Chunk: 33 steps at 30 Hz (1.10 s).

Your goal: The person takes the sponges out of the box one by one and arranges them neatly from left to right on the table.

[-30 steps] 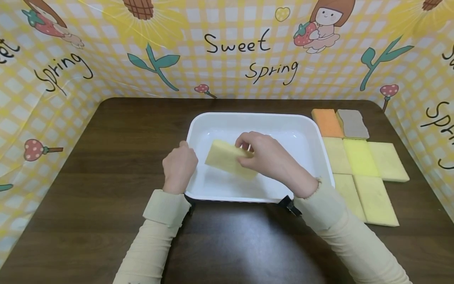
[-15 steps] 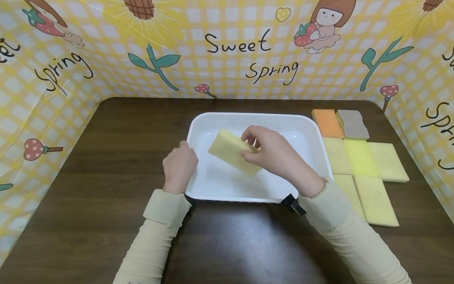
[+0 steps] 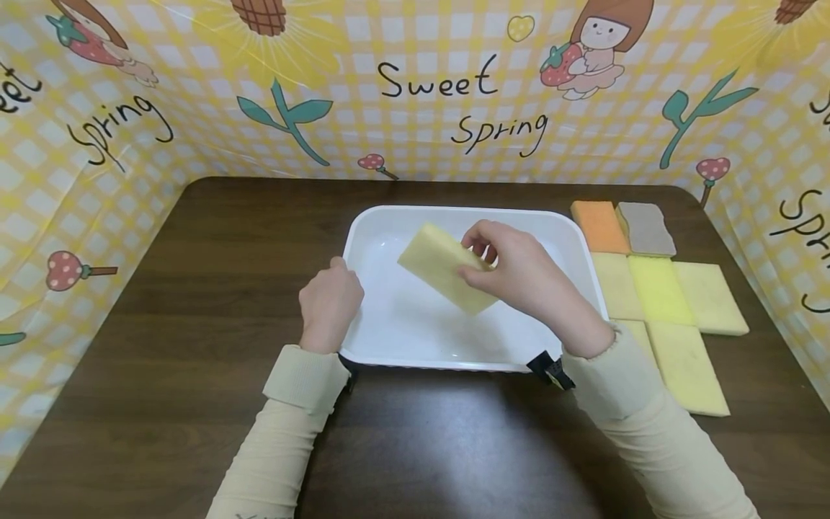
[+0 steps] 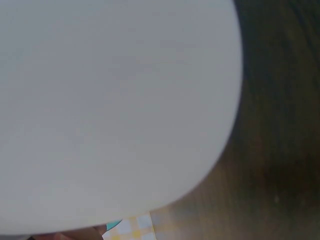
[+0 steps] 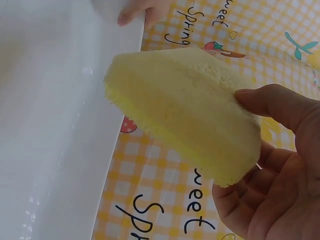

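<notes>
In the head view my right hand pinches a pale yellow sponge near its right end. The sponge hangs tilted above the white tray. Close up in the right wrist view, the thumb lies on one face of the sponge and the fingers are behind it. My left hand grips the tray's left rim, with most of its fingers hidden from the head view. The left wrist view is filled by the tray's white outer side, with a bit of the hand at the bottom edge.
Right of the tray lie several flat sponges: an orange one, a grey-topped one, a bright yellow one and pale yellow ones. A yellow checked cloth walls in the dark wooden table.
My right hand has moved to the right and away from me, carrying the sponge up from the tray's middle. My left hand stays on the rim.
</notes>
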Available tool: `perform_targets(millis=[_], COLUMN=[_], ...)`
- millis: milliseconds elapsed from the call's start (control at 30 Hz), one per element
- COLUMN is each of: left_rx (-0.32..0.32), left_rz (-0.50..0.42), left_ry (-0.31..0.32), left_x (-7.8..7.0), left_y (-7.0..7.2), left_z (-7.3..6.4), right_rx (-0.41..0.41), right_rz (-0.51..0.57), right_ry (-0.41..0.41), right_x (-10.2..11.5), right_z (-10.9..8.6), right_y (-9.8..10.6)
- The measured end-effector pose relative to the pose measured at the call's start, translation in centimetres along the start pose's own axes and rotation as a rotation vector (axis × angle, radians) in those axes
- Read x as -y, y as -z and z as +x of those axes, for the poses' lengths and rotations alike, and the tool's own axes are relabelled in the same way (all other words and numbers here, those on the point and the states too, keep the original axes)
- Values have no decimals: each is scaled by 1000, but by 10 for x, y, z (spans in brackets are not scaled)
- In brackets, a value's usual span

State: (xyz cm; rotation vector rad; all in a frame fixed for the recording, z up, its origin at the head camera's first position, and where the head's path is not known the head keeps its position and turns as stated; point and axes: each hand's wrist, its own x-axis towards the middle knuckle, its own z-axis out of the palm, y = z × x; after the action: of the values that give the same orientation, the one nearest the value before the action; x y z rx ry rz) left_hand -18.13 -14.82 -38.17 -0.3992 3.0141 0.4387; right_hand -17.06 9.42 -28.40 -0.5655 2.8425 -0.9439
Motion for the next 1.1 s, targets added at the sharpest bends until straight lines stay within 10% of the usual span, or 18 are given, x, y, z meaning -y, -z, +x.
perform_targets(millis=[1100], left_rx=[-27], left_rz=[-10], left_ry=[-25], left_x=[1], left_y=[-1], left_z=[-1], right_rx=[-89], right_rz=[13], right_ry=[-97], right_x=[-26], right_z=[-17], right_y=[27])
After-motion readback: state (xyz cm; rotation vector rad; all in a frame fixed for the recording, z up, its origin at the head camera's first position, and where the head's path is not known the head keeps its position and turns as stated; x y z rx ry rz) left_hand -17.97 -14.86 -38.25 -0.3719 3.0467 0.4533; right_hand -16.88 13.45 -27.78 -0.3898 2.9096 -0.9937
